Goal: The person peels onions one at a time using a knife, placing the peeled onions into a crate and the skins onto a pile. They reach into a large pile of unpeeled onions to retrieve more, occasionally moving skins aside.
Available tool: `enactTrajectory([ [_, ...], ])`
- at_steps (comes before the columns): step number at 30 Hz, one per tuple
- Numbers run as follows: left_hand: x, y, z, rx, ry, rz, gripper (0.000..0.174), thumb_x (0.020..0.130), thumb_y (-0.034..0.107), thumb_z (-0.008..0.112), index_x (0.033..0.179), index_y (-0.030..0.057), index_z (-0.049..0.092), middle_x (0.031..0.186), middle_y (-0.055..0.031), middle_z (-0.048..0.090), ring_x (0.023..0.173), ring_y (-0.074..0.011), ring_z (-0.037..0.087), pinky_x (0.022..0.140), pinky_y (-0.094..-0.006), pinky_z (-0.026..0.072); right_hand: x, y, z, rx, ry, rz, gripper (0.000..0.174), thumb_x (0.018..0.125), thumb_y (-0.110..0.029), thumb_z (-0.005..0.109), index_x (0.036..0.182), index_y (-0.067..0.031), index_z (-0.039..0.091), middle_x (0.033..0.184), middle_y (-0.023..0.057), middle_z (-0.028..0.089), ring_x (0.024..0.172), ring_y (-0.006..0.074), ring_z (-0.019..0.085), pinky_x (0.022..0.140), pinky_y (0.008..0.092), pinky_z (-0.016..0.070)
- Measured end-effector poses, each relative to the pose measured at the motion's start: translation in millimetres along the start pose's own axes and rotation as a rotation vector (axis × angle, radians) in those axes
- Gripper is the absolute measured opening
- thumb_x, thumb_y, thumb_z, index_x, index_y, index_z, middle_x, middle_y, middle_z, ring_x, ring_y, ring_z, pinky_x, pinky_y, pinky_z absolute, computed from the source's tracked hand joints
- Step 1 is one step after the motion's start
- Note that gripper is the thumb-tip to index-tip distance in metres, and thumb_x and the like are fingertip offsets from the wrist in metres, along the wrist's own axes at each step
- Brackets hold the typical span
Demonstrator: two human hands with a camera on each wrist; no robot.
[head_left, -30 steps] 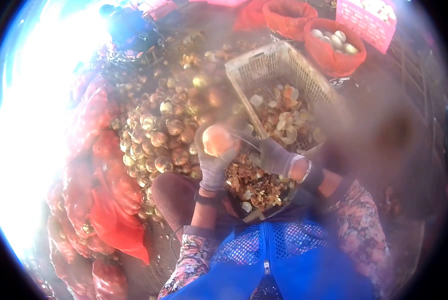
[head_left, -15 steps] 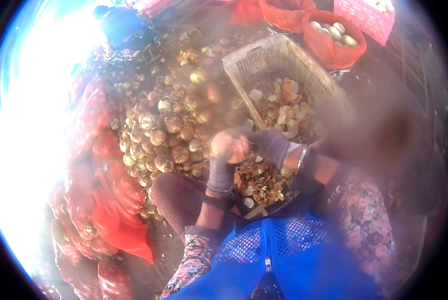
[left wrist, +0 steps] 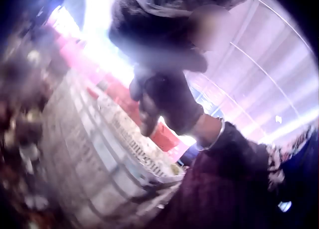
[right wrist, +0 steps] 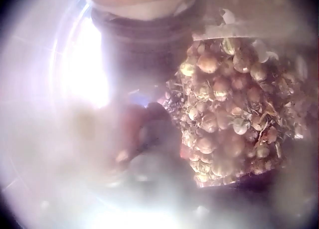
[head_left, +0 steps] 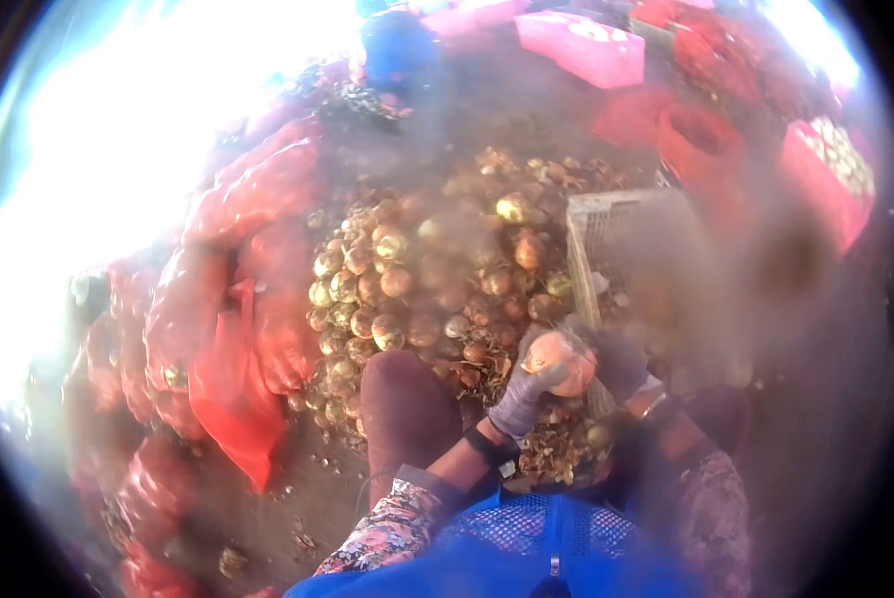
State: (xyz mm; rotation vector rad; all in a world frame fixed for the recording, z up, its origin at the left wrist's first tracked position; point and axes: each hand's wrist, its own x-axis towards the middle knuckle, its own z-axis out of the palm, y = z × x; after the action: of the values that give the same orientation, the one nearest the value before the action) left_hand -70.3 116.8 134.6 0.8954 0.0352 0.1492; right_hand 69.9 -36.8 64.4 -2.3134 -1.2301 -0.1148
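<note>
In the head view my gloved left hand (head_left: pixel 520 401) grips a large pale-orange onion (head_left: pixel 561 363) from the near side, with its upper face showing. My dark-gloved right hand (head_left: pixel 618 365) is close against the onion's right side, partly lost in haze. A thin knife blade shows from this hand in the oldest head frame; now the blade is hidden. The left wrist view shows the right hand (left wrist: pixel 169 102) with bent fingers, above the crate's side. Loose skins (head_left: pixel 557 453) lie below both hands, between my legs.
A heap of unpeeled onions (head_left: pixel 392 284) spreads ahead and left. The plastic crate (head_left: pixel 582 264) stands just beyond my right hand. Full red net bags (head_left: pixel 198 299) line the left. Farther off are a red-lined bucket (head_left: pixel 701 145), pink boxes (head_left: pixel 582 50) and someone in blue (head_left: pixel 397 50).
The head view has swung, so the heap, crate and hands sit farther right or lower. The onion stays in my left hand; the right hand has shifted from over it to its right side.
</note>
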Motion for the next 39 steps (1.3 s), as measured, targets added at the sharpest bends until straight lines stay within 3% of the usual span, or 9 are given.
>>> enactTrajectory([
  [5, -3, -3, -9, -0.335, -0.224, -0.223, 0.089, 0.076, 0.067, 0.066, 0.134, 0.0015, 0.049, 0.099, -0.0071, 0.064, 0.072, -0.0153, 0.061, 0.056, -0.026, 0.0484, 1, -2, 1, 0.878, -0.18, 0.322, 0.059, 0.083, -0.017, 0.066, 0.14, -0.009, 0.051, 0.105, 0.0084, 0.067, 0.096, 0.0252, 0.066, 0.08, 0.0339, 0.0534],
  [11, -1, 13, -29, -0.138, -0.414, -0.139, 0.087, 0.076, 0.06, 0.069, 0.135, -0.0002, 0.048, 0.106, -0.0086, 0.063, 0.085, -0.0156, 0.062, 0.07, -0.0279, 0.0533, 6, -28, -38, 0.29, -0.3, -0.388, 0.052, 0.078, -0.009, 0.071, 0.127, -0.0002, 0.057, 0.111, 0.0129, 0.065, 0.1, 0.0255, 0.063, 0.086, 0.0344, 0.0515],
  [14, -5, 16, -34, -0.171, -0.407, -0.176, 0.085, 0.077, 0.057, 0.07, 0.136, -0.0002, 0.048, 0.11, -0.0097, 0.062, 0.096, -0.0162, 0.062, 0.081, -0.0299, 0.0535, 22, -21, -80, 0.765, -0.748, -0.021, 0.03, 0.08, -0.008, 0.072, 0.107, 0.0003, 0.066, 0.096, 0.0075, 0.064, 0.085, 0.0159, 0.06, 0.075, 0.0314, 0.0506],
  [15, -5, 14, -36, -0.206, -0.411, -0.202, 0.084, 0.077, 0.056, 0.07, 0.136, -0.0001, 0.048, 0.112, -0.0101, 0.062, 0.099, -0.0166, 0.062, 0.085, -0.0306, 0.0532, -10, -42, -79, 0.269, -0.359, -0.264, 0.026, 0.08, -0.009, 0.072, 0.104, 0.0, 0.067, 0.092, 0.0051, 0.064, 0.081, 0.013, 0.059, 0.072, 0.0298, 0.0501],
  [17, 7, -5, -51, -0.305, -0.447, -0.187, 0.082, 0.078, 0.054, 0.07, 0.136, -0.0001, 0.048, 0.114, -0.0098, 0.062, 0.1, -0.0162, 0.062, 0.084, -0.0299, 0.0534, -12, -52, -76, 0.769, -0.36, 0.358, 0.019, 0.083, -0.01, 0.071, 0.101, -0.0049, 0.07, 0.082, 0.002, 0.062, 0.069, 0.0104, 0.056, 0.062, 0.0264, 0.0489],
  [24, 0, 0, -42, -0.181, -0.567, -0.272, 0.082, 0.083, 0.054, 0.067, 0.14, -0.0004, 0.045, 0.115, -0.0064, 0.062, 0.101, -0.0134, 0.061, 0.086, -0.0274, 0.0523, -8, -59, -75, -0.012, 0.158, -0.414, 0.016, 0.083, -0.007, 0.07, 0.099, -0.0091, 0.07, 0.092, 0.0064, 0.068, 0.08, 0.0185, 0.068, 0.065, 0.0312, 0.0538],
  [28, 9, -4, -32, -0.293, -0.292, -0.181, 0.075, 0.089, 0.049, 0.063, 0.139, -0.0025, 0.045, 0.119, -0.0071, 0.061, 0.107, -0.0156, 0.061, 0.092, -0.0279, 0.0511, -10, -82, -86, 1.537, 0.082, 0.59, 0.013, 0.094, -0.019, 0.062, 0.087, -0.0088, 0.06, 0.056, -0.0006, 0.051, 0.041, 0.0107, 0.047, 0.039, 0.0263, 0.0398],
  [33, 8, -16, -28, -0.143, -0.128, 0.044, 0.056, 0.09, 0.02, 0.069, 0.138, 0.0033, 0.046, 0.127, -0.0091, 0.059, 0.108, -0.0182, 0.061, 0.094, -0.0301, 0.0509, -9, -72, -70, 1.764, 0.073, 0.526, 0.019, 0.097, -0.026, 0.059, 0.085, -0.0106, 0.056, 0.05, -0.0042, 0.042, 0.034, 0.009, 0.035, 0.033, 0.0251, 0.0319],
  [39, 10, -19, -31, -0.301, -0.242, -0.021, 0.062, 0.09, 0.041, 0.068, 0.135, 0.0032, 0.048, 0.123, -0.0086, 0.06, 0.103, -0.0171, 0.062, 0.083, -0.0295, 0.0547, -5, -105, -83, 1.531, 0.077, 0.579, 0.023, 0.096, -0.026, 0.061, 0.112, -0.0093, 0.058, 0.064, 0.0018, 0.056, 0.038, 0.008, 0.039, 0.034, 0.0253, 0.0333],
])
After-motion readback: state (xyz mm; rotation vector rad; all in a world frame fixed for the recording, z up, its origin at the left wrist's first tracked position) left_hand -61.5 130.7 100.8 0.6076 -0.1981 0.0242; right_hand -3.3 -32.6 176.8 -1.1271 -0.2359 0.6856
